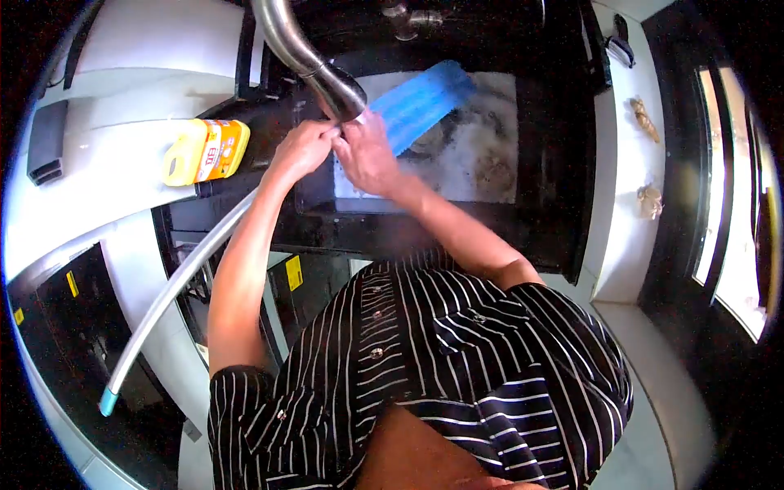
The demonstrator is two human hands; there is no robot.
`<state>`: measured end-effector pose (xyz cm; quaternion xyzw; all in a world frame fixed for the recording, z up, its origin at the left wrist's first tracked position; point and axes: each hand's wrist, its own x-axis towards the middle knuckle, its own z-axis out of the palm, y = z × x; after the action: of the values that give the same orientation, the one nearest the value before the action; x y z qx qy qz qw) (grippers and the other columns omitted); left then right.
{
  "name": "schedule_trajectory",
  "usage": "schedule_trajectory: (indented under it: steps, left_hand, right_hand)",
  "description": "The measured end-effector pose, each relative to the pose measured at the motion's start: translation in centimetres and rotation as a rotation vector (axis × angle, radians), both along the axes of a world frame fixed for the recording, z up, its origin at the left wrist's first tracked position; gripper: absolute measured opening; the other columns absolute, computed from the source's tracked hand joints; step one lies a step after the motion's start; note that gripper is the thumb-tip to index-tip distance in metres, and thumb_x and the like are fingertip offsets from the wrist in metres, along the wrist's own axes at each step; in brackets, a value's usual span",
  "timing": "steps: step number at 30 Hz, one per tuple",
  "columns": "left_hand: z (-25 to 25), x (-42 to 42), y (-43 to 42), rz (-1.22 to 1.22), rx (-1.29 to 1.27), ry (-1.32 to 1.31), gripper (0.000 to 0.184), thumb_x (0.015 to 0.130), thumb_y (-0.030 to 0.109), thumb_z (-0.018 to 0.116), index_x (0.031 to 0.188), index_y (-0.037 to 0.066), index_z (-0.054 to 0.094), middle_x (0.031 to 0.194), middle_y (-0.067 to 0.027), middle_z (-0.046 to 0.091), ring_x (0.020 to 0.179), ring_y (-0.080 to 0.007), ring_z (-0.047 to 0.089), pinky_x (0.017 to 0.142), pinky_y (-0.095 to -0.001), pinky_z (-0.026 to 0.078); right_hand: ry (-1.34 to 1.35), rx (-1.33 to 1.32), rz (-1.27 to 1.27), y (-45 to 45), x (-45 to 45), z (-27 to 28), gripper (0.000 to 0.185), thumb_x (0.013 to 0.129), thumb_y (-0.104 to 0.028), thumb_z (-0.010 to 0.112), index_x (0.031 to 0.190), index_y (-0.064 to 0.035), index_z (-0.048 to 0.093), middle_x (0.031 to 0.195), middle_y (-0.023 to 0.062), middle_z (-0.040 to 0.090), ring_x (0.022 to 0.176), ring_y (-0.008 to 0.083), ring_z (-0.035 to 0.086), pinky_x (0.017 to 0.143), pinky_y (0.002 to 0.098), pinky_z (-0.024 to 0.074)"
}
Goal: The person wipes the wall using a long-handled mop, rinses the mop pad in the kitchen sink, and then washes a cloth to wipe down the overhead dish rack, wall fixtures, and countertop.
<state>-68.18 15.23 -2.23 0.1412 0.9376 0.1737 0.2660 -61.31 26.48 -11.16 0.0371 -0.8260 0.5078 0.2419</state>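
A mop with a pale grey pole [175, 290] and a flat blue head [425, 102] slants across the view. Its head lies over the sink, and its pole passes behind my left forearm down to a teal end at lower left. My left hand [304, 151] is closed around the mop where pole and head meet. Beside it, almost touching, my right hand [369, 155] is also closed on the mop near the blue head. Just above both hands hangs the metal faucet spout [331, 82]. My fingers hide the joint between pole and head.
The dark sink [555, 163] holds whitish, murky water or foam [482, 155]. A yellow jug with an orange label [208, 153] stands on the white counter [90, 196] at left. Ginger-like pieces [645, 120] lie on the right ledge, near a window.
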Motion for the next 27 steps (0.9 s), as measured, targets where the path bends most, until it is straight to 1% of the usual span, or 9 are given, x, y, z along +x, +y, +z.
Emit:
schedule_trajectory:
  steps: [1, 5, 9, 12, 14, 21, 23, 24, 27]
  left_hand:
    - [0.7, 0.7, -0.5, 0.027, -0.060, 0.023, 0.028, 0.090, 0.027, 0.049, 0.107, 0.010, 0.063, 0.052, 0.0001, 0.048, 0.042, -0.0074, 0.044, 0.039, -0.0246, 0.037]
    - [3.8, 3.9, -2.6, 0.074, -0.075, -0.019, 0.034, 0.088, 0.032, 0.051, 0.114, 0.012, 0.060, 0.105, -0.0182, 0.061, 0.101, -0.0327, 0.058, 0.086, -0.0373, 0.045]
    - [3.8, 5.9, -5.1, 0.150, -0.064, -0.026, 0.034, 0.088, 0.031, 0.054, 0.112, 0.008, 0.060, 0.096, -0.0207, 0.062, 0.092, -0.0311, 0.062, 0.078, -0.0357, 0.047]
    - [4.2, 7.1, -6.6, 0.189, -0.106, -0.020, 0.033, 0.087, 0.030, 0.055, 0.112, 0.008, 0.060, 0.083, -0.0214, 0.062, 0.079, -0.0273, 0.065, 0.071, -0.0340, 0.048]
    - [4.9, 8.1, -7.5, 0.187, -0.104, -0.025, 0.033, 0.087, 0.029, 0.056, 0.112, 0.008, 0.060, 0.073, -0.0206, 0.060, 0.067, -0.0194, 0.063, 0.064, -0.0306, 0.047]
    - [5.8, 10.9, -10.3, 0.229, -0.021, 0.025, 0.031, 0.087, 0.027, 0.056, 0.113, 0.010, 0.060, 0.083, -0.0190, 0.064, 0.071, -0.0184, 0.064, 0.066, -0.0300, 0.047]
    - [5.8, 10.7, -9.7, 0.262, -0.094, 0.015, 0.030, 0.088, 0.026, 0.056, 0.112, 0.010, 0.060, 0.086, -0.0205, 0.063, 0.073, -0.0224, 0.065, 0.068, -0.0322, 0.048]
    - [5.7, 10.6, -9.6, 0.254, -0.076, 0.022, 0.029, 0.087, 0.025, 0.056, 0.112, 0.010, 0.061, 0.083, -0.0197, 0.063, 0.070, -0.0202, 0.063, 0.066, -0.0313, 0.047]
    - [5.5, 10.3, -9.5, 0.228, -0.047, 0.031, 0.029, 0.087, 0.024, 0.057, 0.112, 0.010, 0.061, 0.073, -0.0159, 0.061, 0.062, -0.0134, 0.057, 0.060, -0.0286, 0.045]
  right_hand:
    - [-0.070, 0.005, 0.184, 2.2, -0.1, 0.5, 0.042, 0.087, -0.030, 0.050, 0.118, -0.0021, 0.047, 0.129, 0.0233, 0.039, 0.122, 0.0400, 0.035, 0.099, 0.0548, 0.0246]
    - [-0.391, 0.557, 0.035, 10.8, -2.9, -7.2, 0.057, 0.090, -0.040, 0.035, 0.127, 0.0035, 0.039, 0.136, 0.0201, 0.034, 0.126, 0.0349, 0.030, 0.104, 0.0547, 0.0199]
    - [-0.342, 0.428, -0.272, 2.5, -1.6, -7.4, 0.060, 0.087, -0.039, 0.041, 0.127, 0.0056, 0.037, 0.133, 0.0214, 0.036, 0.125, 0.0363, 0.030, 0.104, 0.0540, 0.0195]
    - [-0.132, 0.194, 0.013, -1.8, 3.7, 2.3, 0.056, 0.086, -0.035, 0.044, 0.122, 0.0071, 0.039, 0.124, 0.0214, 0.042, 0.119, 0.0380, 0.035, 0.100, 0.0548, 0.0232]
    - [-0.220, 0.260, 0.189, -0.2, 1.9, 0.0, 0.054, 0.087, -0.034, 0.044, 0.123, 0.0064, 0.040, 0.127, 0.0212, 0.040, 0.119, 0.0377, 0.035, 0.098, 0.0553, 0.0254]
    - [-0.653, 0.202, -0.312, 6.2, -4.8, -8.1, 0.059, 0.088, -0.043, 0.039, 0.123, 0.0050, 0.042, 0.133, 0.0232, 0.037, 0.122, 0.0380, 0.034, 0.099, 0.0568, 0.0224]
    - [-0.280, 0.353, -0.384, -0.7, -2.0, -7.5, 0.060, 0.085, -0.040, 0.045, 0.119, 0.0090, 0.044, 0.126, 0.0280, 0.041, 0.119, 0.0437, 0.035, 0.099, 0.0579, 0.0221]
    - [-0.288, 0.161, -0.048, -1.4, 0.0, -3.4, 0.062, 0.081, -0.038, 0.051, 0.118, 0.0105, 0.044, 0.123, 0.0279, 0.042, 0.117, 0.0439, 0.035, 0.098, 0.0567, 0.0227]
    - [-0.192, 0.093, -0.045, -3.5, 2.6, 0.6, 0.065, 0.081, -0.040, 0.052, 0.121, 0.0098, 0.040, 0.124, 0.0268, 0.039, 0.120, 0.0443, 0.031, 0.100, 0.0565, 0.0207]
